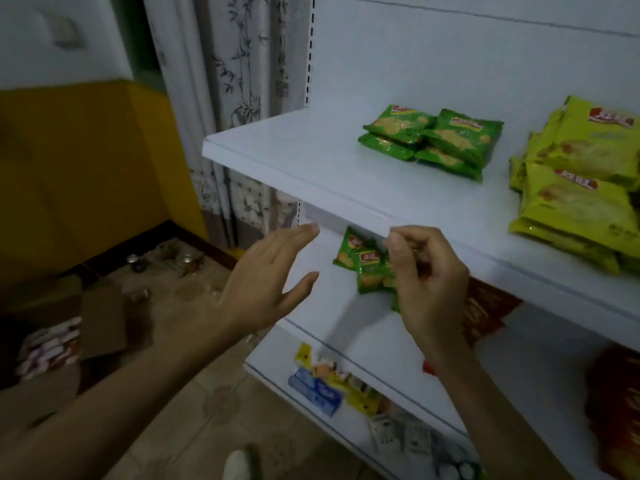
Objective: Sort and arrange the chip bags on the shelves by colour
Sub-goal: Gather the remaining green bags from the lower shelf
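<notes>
Right hand (pixel 429 278), centre frame, pinches small green crinkly plastic chip bags (pixel 367 268) just under the white metal upper shelf (pixel 294 150); left hand (pixel 273 275) hovers spread, empty. Best to support them underneath, then lay them beside the matching green stack (pixel 433 140), upper centre.

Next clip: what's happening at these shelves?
A person's right hand grips a few small green chip bags just below the upper shelf, while the left hand is open beside them, holding nothing. On that shelf lie a green bag pile and a yellow-green pile.
</notes>
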